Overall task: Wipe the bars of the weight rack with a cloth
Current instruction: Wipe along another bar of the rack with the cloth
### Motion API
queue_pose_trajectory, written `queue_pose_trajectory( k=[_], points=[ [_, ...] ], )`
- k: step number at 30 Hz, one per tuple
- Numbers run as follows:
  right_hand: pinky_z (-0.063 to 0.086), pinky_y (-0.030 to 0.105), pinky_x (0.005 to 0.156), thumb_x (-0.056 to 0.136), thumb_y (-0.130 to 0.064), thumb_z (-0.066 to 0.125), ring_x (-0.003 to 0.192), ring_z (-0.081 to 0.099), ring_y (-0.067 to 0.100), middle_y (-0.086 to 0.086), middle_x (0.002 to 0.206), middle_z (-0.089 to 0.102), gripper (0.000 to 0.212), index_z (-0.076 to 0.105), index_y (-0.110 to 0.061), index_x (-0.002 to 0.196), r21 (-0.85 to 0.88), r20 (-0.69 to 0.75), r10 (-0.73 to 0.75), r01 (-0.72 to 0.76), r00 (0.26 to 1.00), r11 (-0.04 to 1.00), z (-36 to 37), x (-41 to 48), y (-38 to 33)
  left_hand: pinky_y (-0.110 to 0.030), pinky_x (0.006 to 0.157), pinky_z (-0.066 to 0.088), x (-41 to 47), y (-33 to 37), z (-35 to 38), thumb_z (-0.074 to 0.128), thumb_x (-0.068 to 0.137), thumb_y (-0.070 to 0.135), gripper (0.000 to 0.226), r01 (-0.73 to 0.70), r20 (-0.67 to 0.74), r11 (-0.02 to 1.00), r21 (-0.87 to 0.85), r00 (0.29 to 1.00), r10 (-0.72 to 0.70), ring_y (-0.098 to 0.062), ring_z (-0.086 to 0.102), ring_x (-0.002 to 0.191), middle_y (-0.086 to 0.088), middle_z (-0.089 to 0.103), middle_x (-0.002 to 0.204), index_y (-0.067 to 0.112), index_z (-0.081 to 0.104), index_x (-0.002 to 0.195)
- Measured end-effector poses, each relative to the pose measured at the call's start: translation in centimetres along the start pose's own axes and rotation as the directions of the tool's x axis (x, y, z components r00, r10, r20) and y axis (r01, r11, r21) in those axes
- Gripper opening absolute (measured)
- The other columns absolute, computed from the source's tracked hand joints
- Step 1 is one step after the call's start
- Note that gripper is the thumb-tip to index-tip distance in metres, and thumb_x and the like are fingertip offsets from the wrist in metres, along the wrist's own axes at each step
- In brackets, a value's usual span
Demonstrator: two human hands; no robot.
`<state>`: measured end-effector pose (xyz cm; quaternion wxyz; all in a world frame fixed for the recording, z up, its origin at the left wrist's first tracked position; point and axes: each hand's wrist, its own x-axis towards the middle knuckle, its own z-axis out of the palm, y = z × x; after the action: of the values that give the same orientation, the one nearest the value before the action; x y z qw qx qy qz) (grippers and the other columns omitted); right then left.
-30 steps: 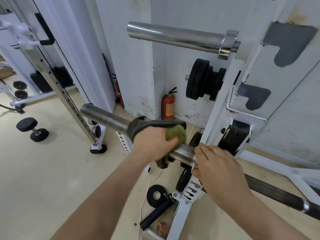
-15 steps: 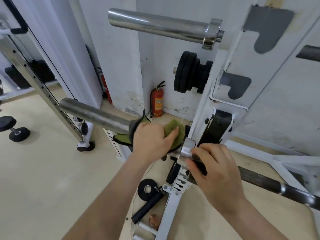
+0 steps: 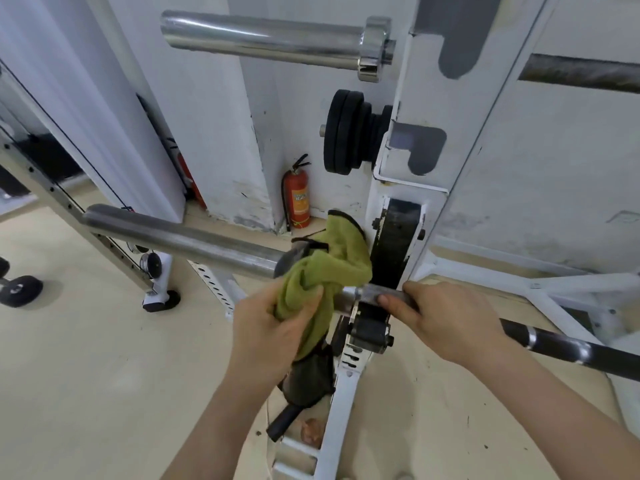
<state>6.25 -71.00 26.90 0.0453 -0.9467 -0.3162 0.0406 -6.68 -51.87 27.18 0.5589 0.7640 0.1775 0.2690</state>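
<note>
The cloth [image 3: 322,271] is green with a dark grey side. It lies bunched over the inner end of the lower bar [image 3: 180,240], close against the rack [image 3: 419,98], with one end hanging below the bar. The left hand [image 3: 273,327] grips the bunched cloth from below. The lower bar has a dull, smudged steel sleeve pointing left. Its thinner knurled shaft runs right past the white upright, where the right hand [image 3: 450,320] holds it. The upper bar [image 3: 263,38] is bright chrome and bare, its collar beside the rack's upright.
</note>
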Motion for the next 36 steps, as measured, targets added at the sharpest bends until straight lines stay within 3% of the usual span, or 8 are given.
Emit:
queue_pose_trajectory(
  k=[8,13,16,19,23,27,31,36],
  points=[
    [0.034,0.030,0.050,0.079,-0.081,0.008,0.068,0.060,0.021,-0.005,0.066,0.055,0.071,0.052,-0.025,0.070,0.000,0.040,0.010,-0.010,0.999,1.000,-0.2,0.4,0.2,-0.032,0.106,0.037,1.6,-0.6,3.1,0.045,0.089,0.049,0.038,-0.389,0.360,0.780,0.491,0.905,0.225,-0.005,0.057,0.113,0.013,0.066,0.118,0.027,0.068,0.109],
    [0.041,0.030,0.071,0.091,-0.065,0.026,0.092,0.052,0.011,-0.012,0.095,0.051,0.051,0.064,-0.033,0.106,0.097,-0.226,-0.043,0.066,0.973,0.993,-0.8,-2.8,-1.6,-0.017,0.048,0.038,-2.7,1.6,0.2,0.056,0.091,0.049,0.041,0.123,0.049,0.991,-0.047,0.991,-0.121,0.000,0.047,0.047,0.014,0.053,0.049,0.025,0.062,0.058],
    [0.044,0.020,0.093,0.081,-0.065,0.058,0.121,0.048,-0.003,-0.024,0.129,0.050,0.063,0.043,-0.041,0.138,0.820,-0.111,-0.157,0.180,0.981,0.543,-3.5,-5.6,-5.2,-0.016,0.064,0.049,-2.6,5.1,0.7,0.047,0.093,0.042,0.031,0.115,0.230,0.966,-0.233,0.971,-0.060,-0.006,0.064,0.070,0.005,0.067,0.072,0.024,0.069,0.080],
    [0.051,0.017,0.088,0.078,-0.031,0.073,0.111,0.062,0.004,-0.015,0.120,0.065,0.064,0.046,-0.033,0.136,0.976,-0.170,-0.096,0.181,0.981,0.125,-3.0,-5.5,-7.1,-0.033,0.089,0.052,-1.0,6.3,-0.3,0.037,0.094,0.054,0.054,0.085,0.538,0.955,-0.285,0.839,0.086,-0.022,0.066,0.101,-0.008,0.070,0.102,0.011,0.067,0.106],
    [0.053,0.020,0.082,0.089,-0.008,0.062,0.097,0.067,0.010,-0.006,0.107,0.067,0.044,0.055,-0.037,0.121,0.892,-0.419,0.228,0.351,0.879,0.286,-4.2,-4.3,-7.1,-0.042,0.080,0.053,5.7,1.5,-3.5,0.025,0.092,0.063,0.064,-0.081,0.030,0.965,0.248,0.997,0.076,-0.017,0.069,0.083,0.001,0.074,0.083,0.023,0.073,0.082],
    [0.041,0.017,0.094,0.089,-0.008,0.057,0.101,0.052,0.022,0.013,0.119,0.044,0.040,0.057,-0.016,0.128,0.435,-0.761,0.062,0.438,0.646,0.787,-6.8,-3.4,-7.3,-0.034,0.073,0.048,10.5,-3.2,-3.8,0.018,0.093,0.046,0.058,-0.272,0.277,0.397,0.877,0.960,0.044,-0.029,0.059,0.067,-0.007,0.064,0.067,0.011,0.060,0.073],
    [0.045,0.042,0.088,0.080,-0.039,0.059,0.107,0.049,0.037,0.023,0.131,0.048,0.051,0.061,-0.020,0.128,-0.037,-0.486,-0.210,0.220,0.849,0.975,-3.5,0.8,-10.1,-0.029,0.054,0.029,11.4,-4.0,-3.3,0.011,0.081,0.046,0.061,-0.315,0.324,0.292,0.903,0.946,0.017,-0.030,0.054,0.069,-0.010,0.063,0.076,0.011,0.060,0.076],
    [0.039,0.031,0.053,0.066,-0.023,0.082,0.077,0.053,0.028,0.011,0.092,0.055,0.025,0.069,-0.021,0.087,-0.284,-0.255,-0.233,0.158,0.938,0.946,-1.1,2.3,-11.0,-0.035,0.067,0.040,13.1,-3.8,-2.9,0.017,0.090,0.042,0.050,-0.388,0.423,0.222,0.894,0.896,-0.136,-0.032,0.057,0.089,-0.011,0.063,0.097,0.018,0.060,0.089]
  ],
)
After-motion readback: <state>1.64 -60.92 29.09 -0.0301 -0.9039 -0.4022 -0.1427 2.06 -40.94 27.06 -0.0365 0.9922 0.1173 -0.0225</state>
